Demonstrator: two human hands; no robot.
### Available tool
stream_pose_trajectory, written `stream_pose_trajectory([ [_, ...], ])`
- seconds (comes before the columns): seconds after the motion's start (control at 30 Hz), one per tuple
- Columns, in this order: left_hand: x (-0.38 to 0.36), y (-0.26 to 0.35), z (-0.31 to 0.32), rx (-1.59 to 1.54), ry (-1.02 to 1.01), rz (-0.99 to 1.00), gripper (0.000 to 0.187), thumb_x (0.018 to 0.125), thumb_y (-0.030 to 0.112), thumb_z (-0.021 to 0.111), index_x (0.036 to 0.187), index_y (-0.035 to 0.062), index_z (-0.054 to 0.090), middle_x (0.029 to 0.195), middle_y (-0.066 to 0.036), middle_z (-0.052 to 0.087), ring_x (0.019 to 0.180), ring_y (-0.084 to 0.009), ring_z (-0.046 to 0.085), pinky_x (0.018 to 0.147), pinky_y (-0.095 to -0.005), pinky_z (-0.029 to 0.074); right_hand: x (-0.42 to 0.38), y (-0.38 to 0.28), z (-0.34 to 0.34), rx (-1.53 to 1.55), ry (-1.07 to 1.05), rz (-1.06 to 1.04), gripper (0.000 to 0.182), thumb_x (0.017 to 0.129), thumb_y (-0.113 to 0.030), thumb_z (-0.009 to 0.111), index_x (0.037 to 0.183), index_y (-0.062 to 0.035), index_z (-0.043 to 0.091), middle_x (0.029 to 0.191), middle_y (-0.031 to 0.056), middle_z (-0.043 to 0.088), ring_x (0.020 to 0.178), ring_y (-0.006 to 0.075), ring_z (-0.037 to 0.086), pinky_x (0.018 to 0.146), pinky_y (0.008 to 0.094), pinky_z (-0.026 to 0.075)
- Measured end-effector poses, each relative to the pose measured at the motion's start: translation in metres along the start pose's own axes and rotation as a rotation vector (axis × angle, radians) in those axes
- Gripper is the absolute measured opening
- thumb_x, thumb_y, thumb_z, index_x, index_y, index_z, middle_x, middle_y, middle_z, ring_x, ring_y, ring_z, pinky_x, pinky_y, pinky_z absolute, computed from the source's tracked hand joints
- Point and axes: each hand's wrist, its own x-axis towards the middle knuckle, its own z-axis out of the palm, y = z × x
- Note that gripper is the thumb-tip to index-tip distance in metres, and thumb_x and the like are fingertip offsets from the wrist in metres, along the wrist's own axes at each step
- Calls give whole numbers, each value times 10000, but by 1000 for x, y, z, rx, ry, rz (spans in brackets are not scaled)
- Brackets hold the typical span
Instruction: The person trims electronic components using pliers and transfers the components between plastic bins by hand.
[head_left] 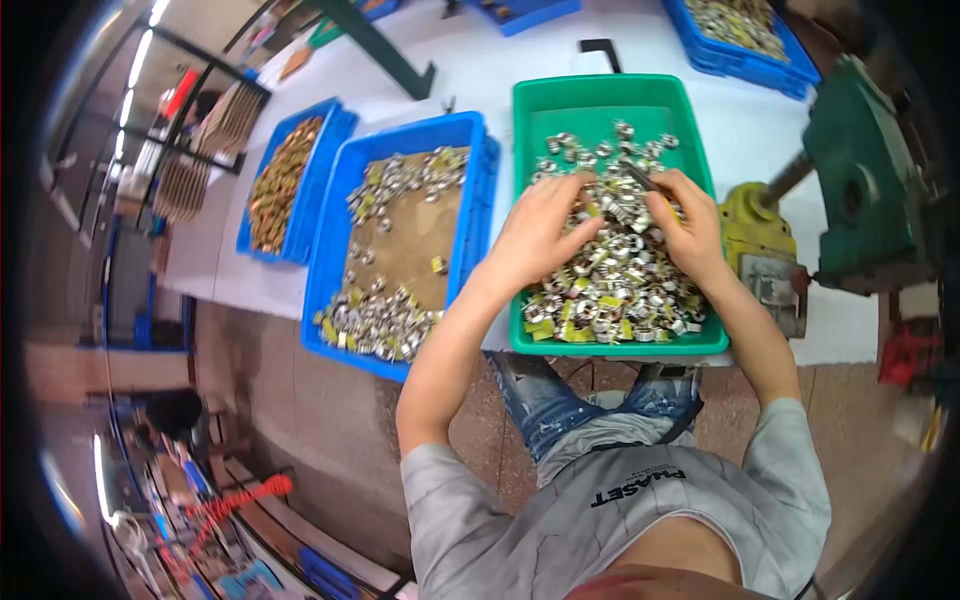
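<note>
A green tray (522, 335) in front of me holds a heap of small silvery metal parts (640, 285) with yellow bits among them. Over the heap's left side lies my left hand (540, 225), thumb and fingers apart, fingertips down among the parts. My right hand (692, 228) is closed at the right side of the tray, round a slim dark tool (638, 177) that points up and left over the parts. Something yellow shows by its fingers. What kind of tool it is, I cannot tell.
Left of the green tray, a blue tray (480, 200) holds similar parts on a brown lining. Beyond it, another blue tray (345, 125) carries copper-coloured pieces. A green and yellow hand press (760, 235) stands close on the right. More blue trays (735, 62) sit at the back.
</note>
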Motion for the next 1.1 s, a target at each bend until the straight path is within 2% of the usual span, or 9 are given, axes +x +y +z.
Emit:
stream_pose_trajectory([
  [0.07, -4, -13, -21, 112, 41, 48, 349, 870, 184, 656, 1176, 23, 606, 999, -91, 659, 893, -215, 615, 755, -354, 506, -1, -1, 1, 20, -30, -6, 178, 890, -142, 619, 995, 2, 615, 892, 78, 626, 738, 209, 554, 689, 298, 437],
  [0.23, -59, -68, -92, -67, -45, -370, 317, 841, 145, 678, 1136, 39, 629, 985, -93, 656, 832, -203, 608, 741, -305, 495, 2, -7, -4, 55, -102, 119, 174, 899, -149, 597, 989, -1, 616, 850, 67, 613, 716, 189, 528, 669, 294, 416],
  [0.3, -89, -96, -102, -202, -222, -592, 330, 801, 159, 716, 1094, 27, 644, 953, -82, 654, 810, -191, 589, 751, -323, 489, 3, -8, -5, 52, -108, 144, 175, 902, -152, 592, 988, -1, 617, 834, 62, 609, 710, 182, 519, 664, 290, 408],
  [0.47, -123, -119, -104, -90, -432, -707, 246, 808, 77, 701, 1044, 48, 636, 911, -33, 623, 773, -123, 542, 706, -257, 468, 0, 0, 1, 22, -104, 79, 180, 905, -158, 587, 987, -1, 620, 815, 58, 605, 697, 176, 504, 656, 285, 395],
  [0.67, -116, -131, -95, 21, -511, -834, 257, 749, 100, 742, 967, 21, 632, 879, -69, 647, 758, -167, 576, 730, -282, 487, 1, -2, -2, 15, -138, 99, 183, 904, -160, 588, 987, -1, 625, 822, 55, 611, 698, 179, 511, 663, 291, 401],
  [0.8, -120, -131, -97, -408, -47, -731, 240, 741, 82, 751, 927, 7, 620, 857, -75, 654, 750, -172, 602, 746, -253, 499, 1, -3, -1, 11, -128, 30, 194, 901, -179, 598, 982, -7, 634, 852, 60, 632, 711, 183, 539, 664, 297, 412],
  [0.83, -112, -123, -97, -403, -70, -706, 240, 741, 82, 751, 927, 7, 620, 857, -75, 654, 750, -172, 602, 746, -253, 499, 0, -2, 0, 10, -110, -3, 190, 899, -183, 601, 971, -10, 635, 847, 60, 629, 707, 184, 540, 659, 302, 413],
  [0.97, -76, -56, -101, -1017, 424, -477, 225, 755, 51, 730, 937, -6, 612, 848, -84, 662, 771, -155, 620, 762, -241, 510, -1, 2, 0, -38, -144, -52, 169, 895, -178, 604, 934, -16, 629, 814, 55, 606, 683, 190, 527, 642, 313, 415],
  [1.1, -36, -15, -93, -831, 229, -436, 233, 766, 22, 697, 981, -3, 609, 891, -88, 668, 787, -151, 624, 758, -241, 503, 1, 1, -1, -15, -124, -76, 161, 899, -178, 606, 925, -21, 627, 792, 60, 592, 667, 195, 518, 623, 305, 409],
])
